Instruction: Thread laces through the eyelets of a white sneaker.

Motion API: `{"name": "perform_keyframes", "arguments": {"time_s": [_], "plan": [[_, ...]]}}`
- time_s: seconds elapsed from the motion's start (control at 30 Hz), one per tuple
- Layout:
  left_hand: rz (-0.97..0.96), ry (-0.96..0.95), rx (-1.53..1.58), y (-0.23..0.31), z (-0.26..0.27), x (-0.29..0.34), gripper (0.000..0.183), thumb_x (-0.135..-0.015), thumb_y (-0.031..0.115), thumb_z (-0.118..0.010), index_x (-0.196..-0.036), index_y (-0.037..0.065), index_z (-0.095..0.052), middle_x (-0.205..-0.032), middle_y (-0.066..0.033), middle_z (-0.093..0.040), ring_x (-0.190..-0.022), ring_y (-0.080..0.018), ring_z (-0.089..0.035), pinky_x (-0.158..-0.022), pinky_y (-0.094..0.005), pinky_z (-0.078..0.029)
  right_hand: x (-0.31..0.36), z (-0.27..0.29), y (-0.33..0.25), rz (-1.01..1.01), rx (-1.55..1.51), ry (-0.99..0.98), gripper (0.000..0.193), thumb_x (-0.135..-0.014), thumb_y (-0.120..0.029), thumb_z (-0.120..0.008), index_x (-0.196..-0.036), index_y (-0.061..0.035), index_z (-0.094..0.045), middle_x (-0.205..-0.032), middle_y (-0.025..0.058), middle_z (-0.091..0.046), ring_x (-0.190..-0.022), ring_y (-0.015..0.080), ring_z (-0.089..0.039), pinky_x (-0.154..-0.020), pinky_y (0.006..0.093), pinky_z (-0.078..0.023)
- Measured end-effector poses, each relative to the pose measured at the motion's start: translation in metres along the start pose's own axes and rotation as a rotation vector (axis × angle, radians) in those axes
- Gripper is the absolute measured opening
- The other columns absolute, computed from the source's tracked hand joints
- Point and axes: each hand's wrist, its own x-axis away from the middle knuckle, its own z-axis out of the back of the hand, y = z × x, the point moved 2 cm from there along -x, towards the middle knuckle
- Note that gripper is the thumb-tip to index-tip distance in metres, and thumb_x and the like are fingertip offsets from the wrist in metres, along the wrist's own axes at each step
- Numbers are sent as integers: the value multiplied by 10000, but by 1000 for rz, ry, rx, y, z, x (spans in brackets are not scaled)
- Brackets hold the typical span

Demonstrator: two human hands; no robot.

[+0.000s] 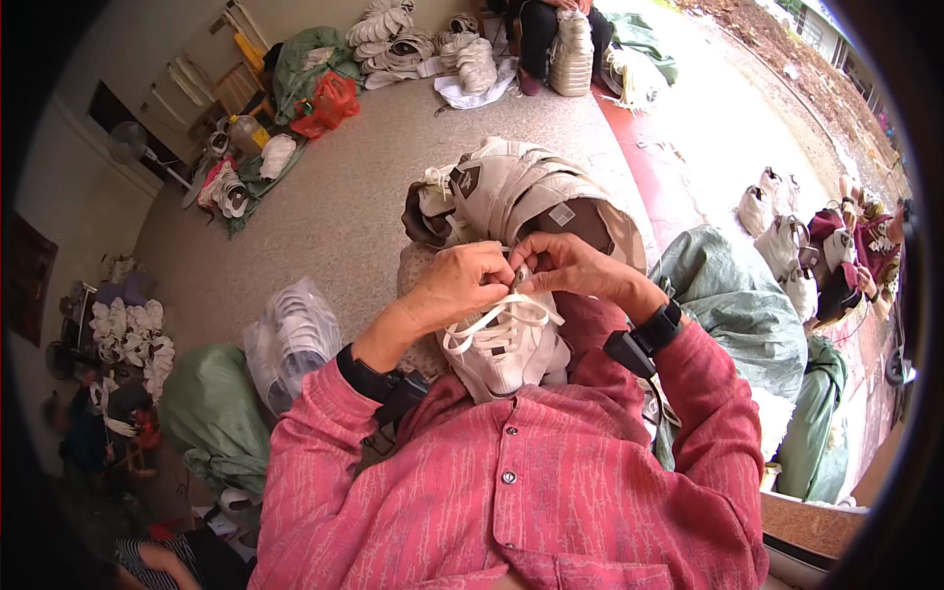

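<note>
A white shoe upper (503, 362) lies on my lap with its toe end toward me. Its flat white shoelace (458, 340) runs across the front in loose loops. Both hands meet at the far end of the lacing. My left hand (460, 282) is closed in a pinch on the lace, knuckles up. Close against it, my right hand (568, 267) pinches with thumb and forefinger at the same spot; the fingers partly cover what lies between them. Just beyond my hands rests a nested stack of beige and white shoe uppers (526, 187).
Green sacks (733, 295) stand at my right, another green sack (211, 408) at my left beside a clear bag of uppers (292, 334). Across the floor, a seated person holds stacked uppers (571, 59). A red plastic bag (329, 103) and a fan (130, 144) are farther left.
</note>
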Motion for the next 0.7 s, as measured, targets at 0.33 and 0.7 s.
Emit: {"name": "perform_keyframes", "arguments": {"time_s": [0.33,0.7], "plan": [[-60,235,-529,10,80,26,125,-754,158,-737,-748,78,-642,-782,-62,-596,-740,-282,-625,-648,-383,-475,-1,6,-14,-216,62,6,238,-977,-225,-619,-1144,-55,-608,-1007,-29,-573,-899,51,-525,-773,225,-452],[-113,340,-171,6,40,39,126,-795,112,-717,-863,27,-655,-858,-80,-633,-807,-261,-605,-757,-374,-471,26,-17,-25,241,646,210,227,-845,31,-621,-1046,-75,-624,-1026,62,-615,-787,171,-632,-696,292,-504]]}}
